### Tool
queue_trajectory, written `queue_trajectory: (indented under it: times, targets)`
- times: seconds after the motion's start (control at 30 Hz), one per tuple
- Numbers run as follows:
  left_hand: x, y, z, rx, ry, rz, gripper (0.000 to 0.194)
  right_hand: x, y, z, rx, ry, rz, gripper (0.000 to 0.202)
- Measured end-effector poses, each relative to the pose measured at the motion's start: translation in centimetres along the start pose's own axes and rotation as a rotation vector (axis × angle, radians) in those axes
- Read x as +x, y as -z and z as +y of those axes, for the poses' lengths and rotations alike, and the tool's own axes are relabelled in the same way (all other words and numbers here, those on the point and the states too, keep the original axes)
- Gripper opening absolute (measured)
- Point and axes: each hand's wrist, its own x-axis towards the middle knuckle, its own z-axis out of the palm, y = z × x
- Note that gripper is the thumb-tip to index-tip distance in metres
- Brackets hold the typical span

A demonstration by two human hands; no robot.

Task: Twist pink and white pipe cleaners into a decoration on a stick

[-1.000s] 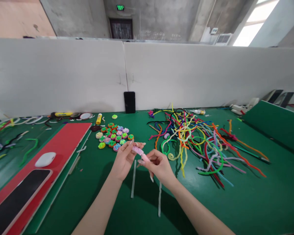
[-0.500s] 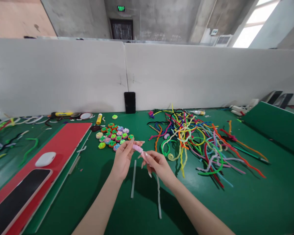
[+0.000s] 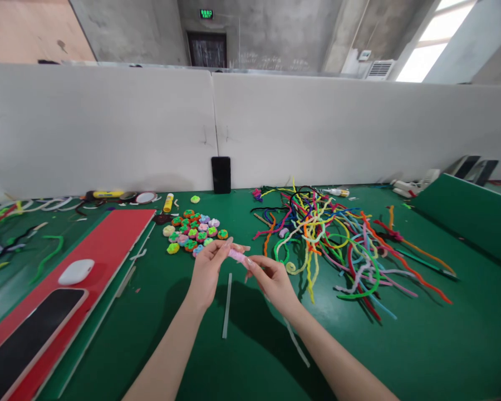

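Note:
Between my two hands is a pink fuzzy coil, which looks like a wound pipe cleaner. My left hand pinches its left end between thumb and fingers. The right end is gripped by the closed fingers of my right hand. A pale fuzzy strand trails down from beneath my right hand; where it joins is hidden. Below the hands a translucent stick lies on the green table. Just beyond my left hand sits a cluster of small coloured flower-shaped pieces.
To the right spreads a tangled heap of coloured pipe cleaners. At left, a red board carries a phone and a white case. A black phone leans on the partition, near a yellow glue stick.
My right hand has turned slightly and its fingers have closed in on the pink coil. The pale strand's free end has swung to the right.

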Motion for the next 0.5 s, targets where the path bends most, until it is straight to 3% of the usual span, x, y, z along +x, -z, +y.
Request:
queue_trajectory:
  times: [0.27,0.4,0.5]
  targets:
    - [0.1,0.1,0.0,0.015,0.038,-0.029,0.009,0.0,0.0,0.1,-0.073,0.009,0.005,0.036]
    - [0.4,0.4,-0.5,-0.056,0.011,0.023,0.01,0.1,0.1,-0.5,0.125,-0.129,-0.064,0.046]
    - [0.8,0.9,-0.7,-0.151,-0.028,0.069,0.009,0.1,0.3,-0.8,0.314,-0.251,-0.166,0.043]
